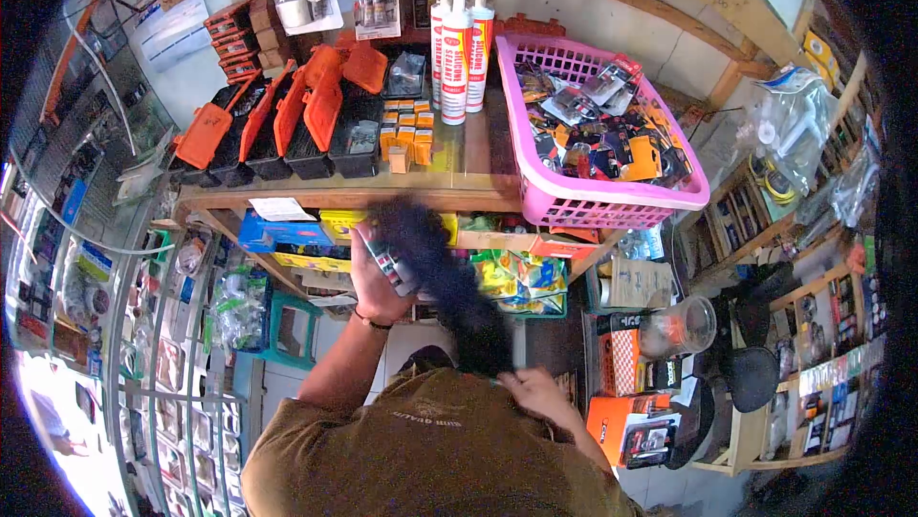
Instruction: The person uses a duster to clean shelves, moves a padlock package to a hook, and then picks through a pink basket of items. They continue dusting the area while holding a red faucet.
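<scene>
A black, fluffy duster (445,273), smeared by motion, stretches across the middle of the view in front of the shelf. Its lower end meets my right hand (537,395), whose fingers are closed around it near my body. My left hand (375,286) is raised at the shelf front, gripping a small pack (390,270) with white, red and dark markings. The duster's bristles lie over or right beside that pack and hide part of it. What the pack contains I cannot make out.
Silicone sealant tubes (456,63) stand upright on the wooden counter (469,194). To their right is a pink basket (612,203) full of small packs; to their left, black bins with orange lids (325,101) and small orange boxes (406,139). A glass display case (177,364) borders the left.
</scene>
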### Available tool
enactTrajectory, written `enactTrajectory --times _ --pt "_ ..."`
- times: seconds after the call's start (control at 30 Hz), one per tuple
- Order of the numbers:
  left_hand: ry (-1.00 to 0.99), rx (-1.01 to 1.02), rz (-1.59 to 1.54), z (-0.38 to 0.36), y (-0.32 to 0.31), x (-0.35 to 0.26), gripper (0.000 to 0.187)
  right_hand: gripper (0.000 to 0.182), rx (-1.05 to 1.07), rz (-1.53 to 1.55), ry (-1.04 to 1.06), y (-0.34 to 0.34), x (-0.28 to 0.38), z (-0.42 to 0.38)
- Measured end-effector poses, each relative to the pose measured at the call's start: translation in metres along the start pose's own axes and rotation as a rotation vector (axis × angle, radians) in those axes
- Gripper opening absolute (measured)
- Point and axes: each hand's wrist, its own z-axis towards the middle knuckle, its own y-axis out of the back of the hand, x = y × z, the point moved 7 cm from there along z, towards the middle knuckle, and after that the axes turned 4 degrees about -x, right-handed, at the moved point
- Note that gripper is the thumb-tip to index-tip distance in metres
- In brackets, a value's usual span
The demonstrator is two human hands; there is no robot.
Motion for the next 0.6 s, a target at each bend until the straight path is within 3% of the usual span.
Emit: enactTrajectory --times 0.03,0.07,0.1,0.17,0.2,0.27,0.33,0.4,0.53,0.57,0.6 --pt "0.102 -0.024 -0.013 0.006 0.021 0.004 0.07 0.04 0.063 -0.097 0.251 -0.009 0.009 -0.001" --pt "0.202 -0.048 -0.024 0.01 0.019 0.009 0.068 0.04 0.063 -0.098 0.256 -0.006 0.013 -0.001" --pt "0.183 0.155 -0.108 0.009 0.001 0.011 0.066 0.039 0.065 -0.076 0.139 -0.003 0.012 0.0" --pt "0.037 0.039 0.076 -0.004 -0.01 0.003 0.064 0.037 0.02 0.037 -0.142 0.0 0.008 -0.003" --pt "-0.037 -0.005 0.077 -0.005 -0.015 -0.001 0.064 0.037 0.022 0.039 -0.144 0.002 0.011 -0.004" --pt "-0.126 0.058 0.138 0.005 0.015 -0.004 0.065 0.035 0.109 0.024 0.101 0.004 0.03 -0.003" --pt "0.138 0.199 0.031 0.006 -0.001 0.01 0.061 0.035 0.072 -0.008 0.005 0.004 0.014 -0.001" --pt "-0.051 -0.074 0.094 -0.004 0.005 -0.006 0.063 0.034 0.044 -0.044 -0.092 0.003 0.003 -0.002" --pt "-0.14 0.087 0.098 -0.005 0.009 -0.004 0.066 0.033 0.101 -0.064 0.025 0.009 0.017 0.0" --pt "0.09 0.127 0.013 0.0 0.001 0.009 0.063 0.032 0.076 -0.068 0.051 0.013 0.021 0.0" --pt "0.089 0.127 0.014 -0.003 -0.005 0.009 0.063 0.032 0.075 -0.067 0.053 0.013 0.022 0.002"
